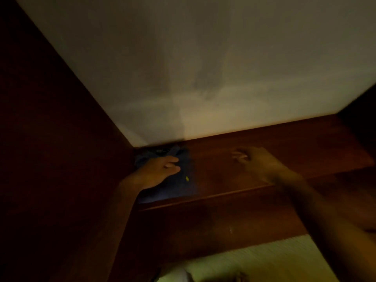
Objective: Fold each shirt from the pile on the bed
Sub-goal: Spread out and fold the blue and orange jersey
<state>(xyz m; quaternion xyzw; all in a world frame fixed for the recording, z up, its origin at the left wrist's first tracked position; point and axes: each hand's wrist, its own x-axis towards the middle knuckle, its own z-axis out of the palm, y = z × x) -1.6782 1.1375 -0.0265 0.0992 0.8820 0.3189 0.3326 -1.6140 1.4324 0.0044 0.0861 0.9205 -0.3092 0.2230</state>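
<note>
step: I judge folded navy shirt [183, 186] being stowed, back-left corner of shelf [274, 147] | left hand [156, 171] fingers flat, pressing it | right hand [258, 161] fingers loosely curled, empty (blurred) | I'd square edges before releasing

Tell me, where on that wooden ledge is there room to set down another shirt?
The bare wood of the ledge between the blue shirt and the right hand is free, as is the stretch beyond that hand. The left corner is crowded: the shirt fills it against the wall and side panel, with the left hand resting on it.
</note>
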